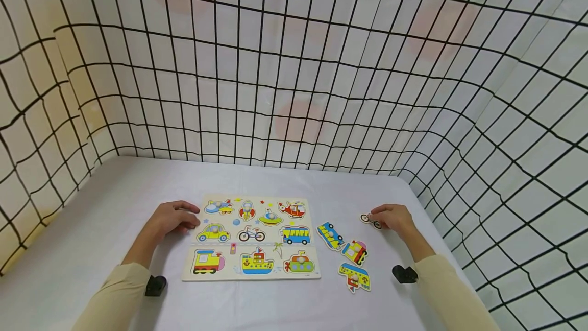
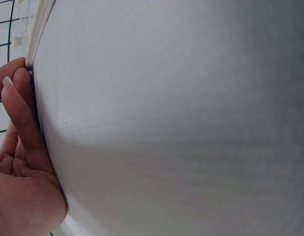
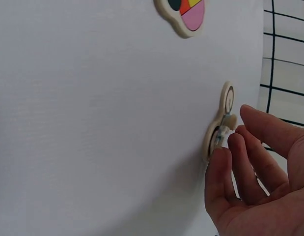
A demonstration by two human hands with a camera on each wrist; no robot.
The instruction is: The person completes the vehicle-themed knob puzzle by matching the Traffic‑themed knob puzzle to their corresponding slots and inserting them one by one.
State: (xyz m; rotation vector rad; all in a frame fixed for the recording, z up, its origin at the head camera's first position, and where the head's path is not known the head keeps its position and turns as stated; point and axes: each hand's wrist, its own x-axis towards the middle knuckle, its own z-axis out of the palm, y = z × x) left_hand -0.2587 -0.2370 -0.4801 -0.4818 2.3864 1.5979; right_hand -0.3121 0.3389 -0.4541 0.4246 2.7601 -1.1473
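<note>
A wooden knob puzzle board (image 1: 220, 273) lies flat on the table, printed with vehicles. Along its left edge rests my left hand (image 1: 173, 217), fingertips at the rim; the left wrist view shows the fingers (image 2: 25, 113) loosely bent beside the board's side (image 2: 40, 24). Out to the right, my right hand (image 1: 392, 217) has its thumb and fingertips around the knob of a bicycle puzzle piece (image 1: 365, 217). That knob (image 3: 231, 121) shows between the thumb and fingers in the right wrist view, the piece close over the table.
Between board and right hand lie a bus piece (image 1: 329, 236), a train piece (image 1: 354, 252) and a boat piece (image 1: 356, 275). Several knobbed pieces, such as the car (image 1: 213, 232), sit in the board. A white sheet with a black grid (image 1: 275, 65) walls the table's back and sides.
</note>
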